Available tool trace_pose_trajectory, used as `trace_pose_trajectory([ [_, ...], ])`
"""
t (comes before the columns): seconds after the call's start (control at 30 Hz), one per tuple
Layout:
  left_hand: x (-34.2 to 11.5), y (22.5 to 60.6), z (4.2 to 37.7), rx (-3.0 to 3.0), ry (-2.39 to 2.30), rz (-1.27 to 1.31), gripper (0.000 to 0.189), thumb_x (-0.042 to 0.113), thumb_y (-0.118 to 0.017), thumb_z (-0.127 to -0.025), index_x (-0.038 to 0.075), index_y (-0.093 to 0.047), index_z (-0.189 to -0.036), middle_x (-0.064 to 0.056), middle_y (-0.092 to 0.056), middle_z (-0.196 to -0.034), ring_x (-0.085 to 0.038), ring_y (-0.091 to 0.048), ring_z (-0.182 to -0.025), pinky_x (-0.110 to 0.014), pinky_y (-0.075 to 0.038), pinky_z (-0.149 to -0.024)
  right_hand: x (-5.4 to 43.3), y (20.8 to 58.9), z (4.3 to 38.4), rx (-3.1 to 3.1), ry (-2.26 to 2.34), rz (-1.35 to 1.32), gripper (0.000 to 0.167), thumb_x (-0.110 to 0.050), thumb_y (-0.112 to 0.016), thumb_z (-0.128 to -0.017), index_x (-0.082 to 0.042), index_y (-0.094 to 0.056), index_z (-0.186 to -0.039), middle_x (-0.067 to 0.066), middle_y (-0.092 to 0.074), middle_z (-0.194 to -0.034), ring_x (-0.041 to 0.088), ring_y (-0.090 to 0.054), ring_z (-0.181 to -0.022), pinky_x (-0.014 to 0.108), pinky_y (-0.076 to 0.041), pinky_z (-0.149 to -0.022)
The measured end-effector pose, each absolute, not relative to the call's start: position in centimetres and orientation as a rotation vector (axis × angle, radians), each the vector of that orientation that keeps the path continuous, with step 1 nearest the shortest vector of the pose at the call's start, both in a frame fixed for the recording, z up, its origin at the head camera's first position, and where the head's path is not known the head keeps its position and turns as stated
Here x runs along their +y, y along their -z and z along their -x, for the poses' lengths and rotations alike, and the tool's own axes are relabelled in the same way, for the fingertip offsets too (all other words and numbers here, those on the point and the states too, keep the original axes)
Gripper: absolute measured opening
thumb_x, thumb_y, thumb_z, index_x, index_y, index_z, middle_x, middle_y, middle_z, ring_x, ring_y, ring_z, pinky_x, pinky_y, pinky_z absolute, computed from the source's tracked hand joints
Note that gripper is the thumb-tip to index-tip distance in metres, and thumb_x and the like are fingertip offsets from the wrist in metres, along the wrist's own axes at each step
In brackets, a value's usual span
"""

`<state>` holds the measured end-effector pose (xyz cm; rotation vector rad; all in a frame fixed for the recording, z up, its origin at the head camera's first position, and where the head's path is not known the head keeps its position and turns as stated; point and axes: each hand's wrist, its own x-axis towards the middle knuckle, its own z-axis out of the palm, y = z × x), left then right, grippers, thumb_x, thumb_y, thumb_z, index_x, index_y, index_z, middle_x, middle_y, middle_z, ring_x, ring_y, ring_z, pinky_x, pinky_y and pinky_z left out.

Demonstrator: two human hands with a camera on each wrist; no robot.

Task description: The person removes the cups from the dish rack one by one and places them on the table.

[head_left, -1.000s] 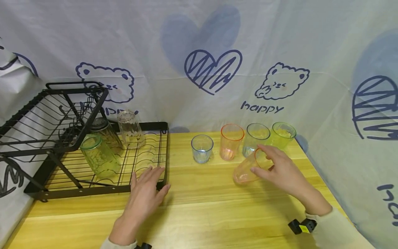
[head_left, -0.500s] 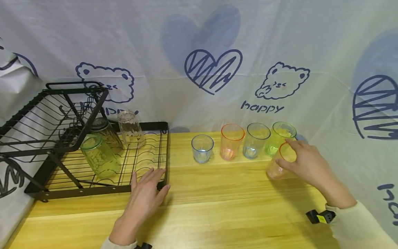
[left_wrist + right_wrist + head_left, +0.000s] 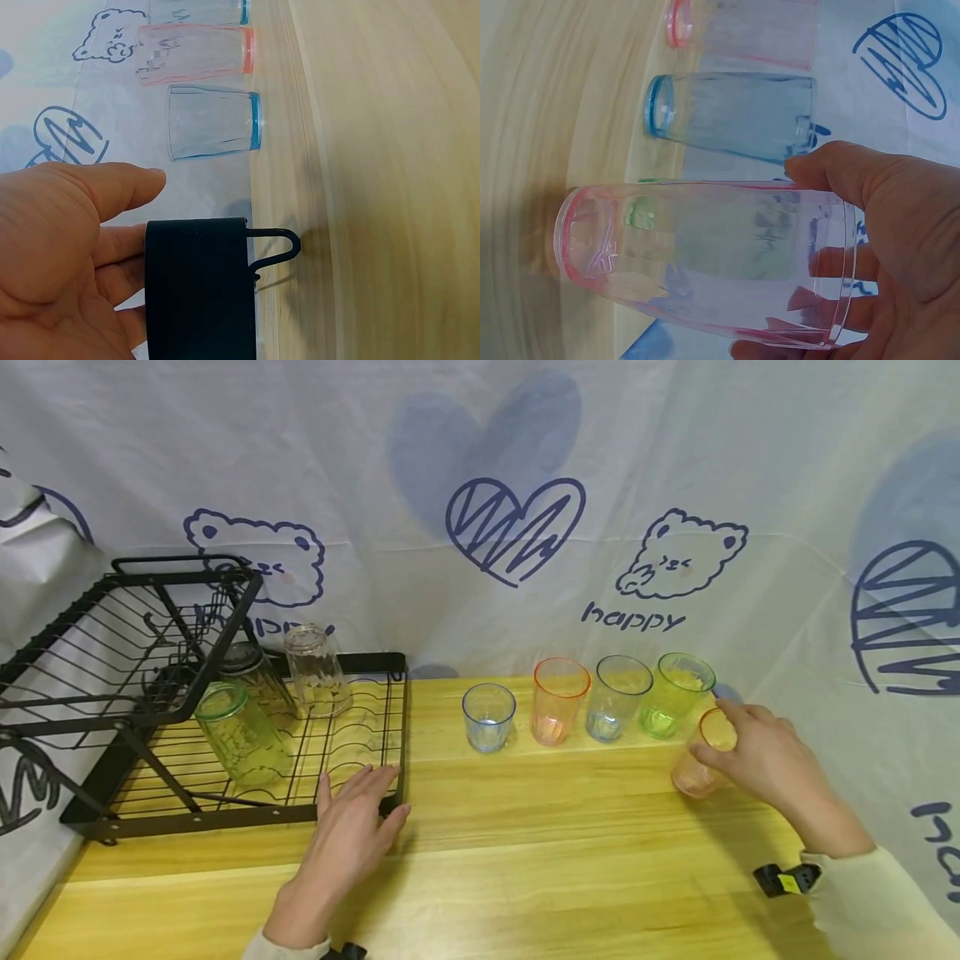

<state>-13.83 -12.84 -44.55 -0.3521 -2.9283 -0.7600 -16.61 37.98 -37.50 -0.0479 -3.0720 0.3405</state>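
My right hand (image 3: 776, 772) grips a pink drinking glass (image 3: 696, 778) near its rim, thumb on one side and fingers on the other. In the right wrist view the pink glass (image 3: 712, 247) has its base close to the wooden table; whether it touches cannot be told. Just behind it stands a yellow-green glass (image 3: 671, 702), with a blue glass (image 3: 611, 714) and an orange-red-rimmed glass (image 3: 552, 718) further left. My left hand (image 3: 347, 818) rests at the near right corner of the black dish rack (image 3: 225, 820), fingers extended and thumb apart.
A short blue-rimmed glass (image 3: 487, 731) stands between rack and row. Inside the rack, a green glass (image 3: 243, 743), a dark glass (image 3: 258, 681) and a clear glass (image 3: 315, 672) stand upside down. A patterned cloth (image 3: 375, 602) hangs behind the table.
My right hand has carried the pink glass rightward, from in front of the blue glass to the right end of the row. The left hand has stayed at the rack corner.
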Motion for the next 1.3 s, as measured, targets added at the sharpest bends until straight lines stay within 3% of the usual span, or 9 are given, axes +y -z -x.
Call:
trace_pose_trajectory([
  [0.5, -12.9, 44.4, 13.8, -2.933, 0.759, 0.342, 0.059, 0.030, -0.074, -0.100, 0.005, -0.057, -0.151, -0.019, -0.056, -0.154, -0.044, -0.048, -0.146, -0.078, 0.000, -0.123, 38.5, 38.2, 17.1, -3.066, -0.375, 0.061, 0.095, -0.059, -0.065, -0.098, 0.007, -0.033, -0.159, 0.049, -0.043, -0.141, 0.071, -0.045, -0.121, 0.081, -0.040, -0.099],
  [0.8, -12.9, 44.5, 13.9, -2.934, 0.759, 0.348, 0.060, 0.030, -0.074, -0.099, 0.005, -0.056, -0.151, -0.019, -0.057, -0.154, -0.044, -0.049, -0.145, -0.078, 0.000, -0.122, 38.8, 38.0, 17.0, -3.113, -0.443, 0.021, 0.110, -0.054, -0.073, -0.094, 0.004, -0.013, -0.166, 0.053, -0.034, -0.147, 0.074, -0.038, -0.128, 0.084, -0.035, -0.103],
  [1.0, -12.8, 44.5, 13.9, -2.930, 0.766, 0.349, 0.061, 0.030, -0.075, -0.099, 0.005, -0.056, -0.151, -0.019, -0.056, -0.154, -0.044, -0.049, -0.145, -0.077, 0.000, -0.123, 39.0, 38.0, 17.1, -3.116, -0.425, 0.042, 0.104, -0.045, -0.076, -0.093, 0.015, -0.023, -0.159, 0.055, -0.037, -0.141, 0.072, -0.043, -0.123, 0.082, -0.039, -0.101],
  [1.17, -12.8, 44.5, 13.9, -2.933, 0.767, 0.349, 0.061, 0.031, -0.075, -0.099, 0.006, -0.056, -0.151, -0.018, -0.057, -0.154, -0.044, -0.050, -0.144, -0.077, 0.000, -0.123, 39.3, 37.9, 17.1, -3.113, -0.395, 0.073, 0.101, -0.046, -0.077, -0.092, 0.022, -0.032, -0.152, 0.056, -0.041, -0.134, 0.070, -0.047, -0.118, 0.079, -0.042, -0.099],
  [1.3, -12.8, 44.6, 13.9, -2.927, 0.764, 0.346, 0.061, 0.031, -0.075, -0.099, 0.006, -0.057, -0.151, -0.018, -0.057, -0.154, -0.044, -0.051, -0.144, -0.077, 0.000, -0.123, 39.4, 37.7, 17.0, -3.124, -0.422, 0.062, 0.107, -0.050, -0.078, -0.092, 0.021, -0.028, -0.154, 0.056, -0.039, -0.137, 0.071, -0.044, -0.122, 0.080, -0.040, -0.102],
])
